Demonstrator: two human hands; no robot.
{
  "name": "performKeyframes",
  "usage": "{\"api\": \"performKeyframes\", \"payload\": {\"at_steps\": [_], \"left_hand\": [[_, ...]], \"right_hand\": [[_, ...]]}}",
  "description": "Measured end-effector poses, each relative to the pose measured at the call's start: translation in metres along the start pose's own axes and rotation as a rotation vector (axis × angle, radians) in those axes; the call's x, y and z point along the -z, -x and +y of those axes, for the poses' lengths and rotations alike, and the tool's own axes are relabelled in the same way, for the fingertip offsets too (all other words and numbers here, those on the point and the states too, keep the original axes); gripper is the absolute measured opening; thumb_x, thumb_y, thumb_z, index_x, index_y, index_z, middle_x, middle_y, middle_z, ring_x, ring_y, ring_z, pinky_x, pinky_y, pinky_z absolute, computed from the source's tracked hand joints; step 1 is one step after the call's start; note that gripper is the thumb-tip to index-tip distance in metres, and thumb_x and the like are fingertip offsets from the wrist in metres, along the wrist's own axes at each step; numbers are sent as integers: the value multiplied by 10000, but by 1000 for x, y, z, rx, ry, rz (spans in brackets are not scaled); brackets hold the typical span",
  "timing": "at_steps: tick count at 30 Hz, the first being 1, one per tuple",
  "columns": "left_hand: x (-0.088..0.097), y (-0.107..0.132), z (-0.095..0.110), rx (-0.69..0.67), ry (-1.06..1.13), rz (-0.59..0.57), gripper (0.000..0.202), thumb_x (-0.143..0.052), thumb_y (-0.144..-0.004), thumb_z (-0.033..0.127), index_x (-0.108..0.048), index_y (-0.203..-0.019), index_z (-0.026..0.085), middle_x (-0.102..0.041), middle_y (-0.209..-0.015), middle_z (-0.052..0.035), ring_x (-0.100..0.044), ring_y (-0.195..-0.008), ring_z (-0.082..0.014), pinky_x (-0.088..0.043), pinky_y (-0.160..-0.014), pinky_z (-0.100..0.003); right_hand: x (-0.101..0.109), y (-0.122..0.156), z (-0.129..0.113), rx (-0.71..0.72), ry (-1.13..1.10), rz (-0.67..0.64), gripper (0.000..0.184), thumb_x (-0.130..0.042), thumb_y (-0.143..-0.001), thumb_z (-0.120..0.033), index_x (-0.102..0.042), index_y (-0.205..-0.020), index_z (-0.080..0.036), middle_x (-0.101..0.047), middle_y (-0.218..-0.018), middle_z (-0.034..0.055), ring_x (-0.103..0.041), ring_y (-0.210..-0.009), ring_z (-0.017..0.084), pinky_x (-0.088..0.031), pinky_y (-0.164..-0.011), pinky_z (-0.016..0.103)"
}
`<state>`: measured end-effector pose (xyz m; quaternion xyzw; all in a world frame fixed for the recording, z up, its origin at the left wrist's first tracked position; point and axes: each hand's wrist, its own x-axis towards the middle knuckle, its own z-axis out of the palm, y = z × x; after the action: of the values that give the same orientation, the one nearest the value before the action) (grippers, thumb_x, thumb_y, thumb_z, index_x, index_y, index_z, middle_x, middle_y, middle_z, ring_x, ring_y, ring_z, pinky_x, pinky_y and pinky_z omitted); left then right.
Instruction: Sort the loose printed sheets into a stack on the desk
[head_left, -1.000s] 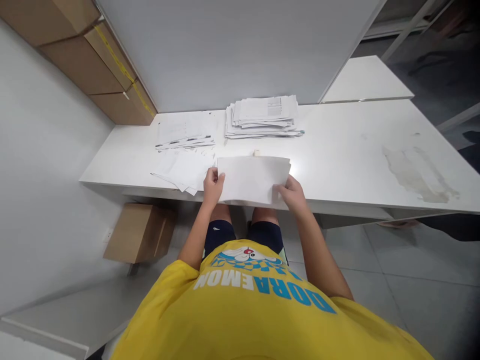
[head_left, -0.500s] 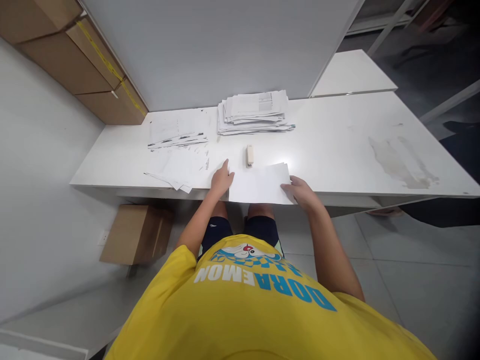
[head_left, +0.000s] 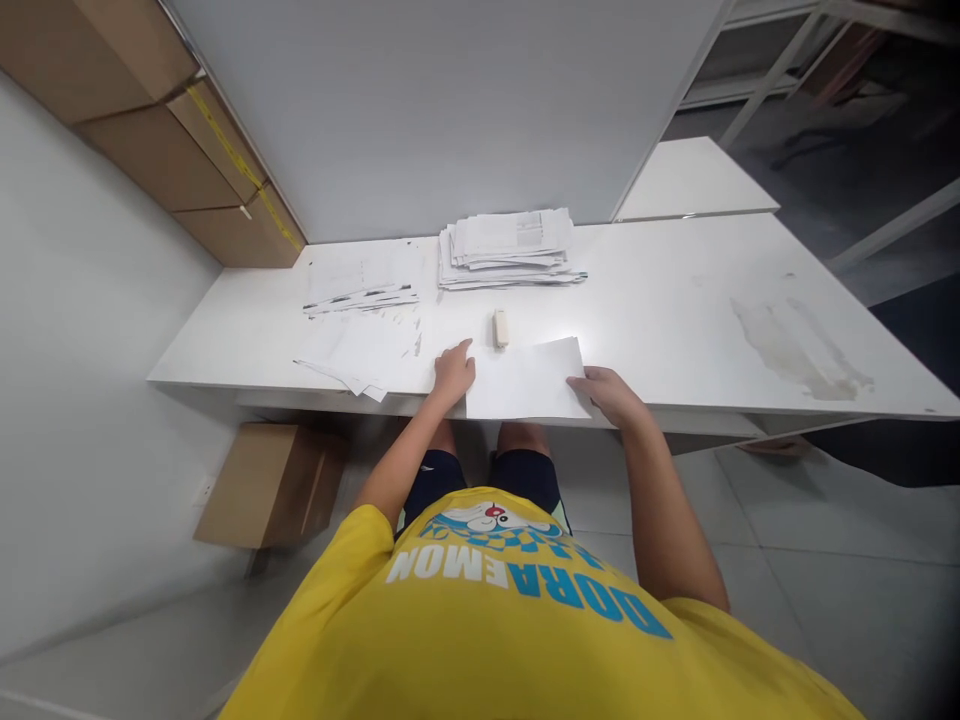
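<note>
In front of me at the table's near edge lies a thin set of white paper sheets (head_left: 525,382), slightly overhanging the edge. My right hand (head_left: 611,395) pinches its right side, thumb on top and the other fingers mostly out of sight. Along the left edge of the sheets rests my left hand (head_left: 454,373), index finger stretched forward on the table and thumb close to the paper; its other fingers are partly hidden. A small cream stapler (head_left: 500,330) stands just beyond the sheets.
A thick stack of papers (head_left: 510,250) sits against the grey panel (head_left: 450,110). To the left are spread papers (head_left: 360,275) and several loose sheets (head_left: 345,375) near the edge. Cardboard boxes (head_left: 240,232) are piled at the back left, and another box (head_left: 259,485) is below the table.
The view has tilted slightly upward. At the top right corner the sheets now look more even. My left index finger has shifted a little to the right, and the right hand keeps its hold.
</note>
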<state>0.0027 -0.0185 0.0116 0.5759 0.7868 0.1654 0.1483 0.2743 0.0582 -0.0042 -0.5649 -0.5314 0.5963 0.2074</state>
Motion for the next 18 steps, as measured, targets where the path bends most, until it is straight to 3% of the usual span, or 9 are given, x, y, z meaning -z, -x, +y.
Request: {"api": "performKeyframes", "payload": {"at_steps": [5, 10, 12, 15, 18], "left_hand": [[1, -9, -1, -118, 60, -79, 568, -423, -933, 178, -399, -1500, 210, -632, -1322, -80, -533, -1262, -271, -413, -1065, -399], [-2, -16, 1, -129, 56, -118, 657, -450, -875, 137, -356, -1520, 219, -637, -1265, -96, -534, -1243, -297, -434, -1031, -436], [-6, -16, 4, -101, 58, -78, 663, -478, -869, 153, -353, -1518, 215, -628, -1261, -106, -539, -1225, -301, -438, -1027, -445], [-14, -11, 10, -53, 52, 86, 625, -501, -887, 198, -375, -1498, 165, -566, -1330, -143, -522, -1232, -295, -436, -1033, -424], [-21, -5, 13, -216, 13, 188, 592, -502, -913, 248, -392, -1489, 166, -469, -1473, -142, -444, -1325, -294, -400, -1081, -425]], "right_hand": [[7, -1, -2, -23, -16, 47, 131, -648, -736, -259, -685, -797, -149, -720, -778, 90, -660, -711, 206, -485, -577, 248], [14, 2, 1, -43, -43, 76, 121, -658, -751, -240, -691, -816, -144, -732, -856, 106, -662, -719, 199, -508, -607, 257], [13, 2, 2, -45, -47, 90, 114, -659, -746, -236, -690, -809, -147, -728, -835, 106, -663, -717, 205, -511, -603, 264], [13, 2, 4, -36, -54, 123, 111, -658, -740, -244, -686, -791, -149, -719, -792, 101, -660, -704, 211, -507, -586, 269], [14, -1, 7, -34, -75, 131, 131, -661, -728, -252, -690, -794, -143, -719, -788, 98, -655, -694, 209, -501, -575, 266]]}}
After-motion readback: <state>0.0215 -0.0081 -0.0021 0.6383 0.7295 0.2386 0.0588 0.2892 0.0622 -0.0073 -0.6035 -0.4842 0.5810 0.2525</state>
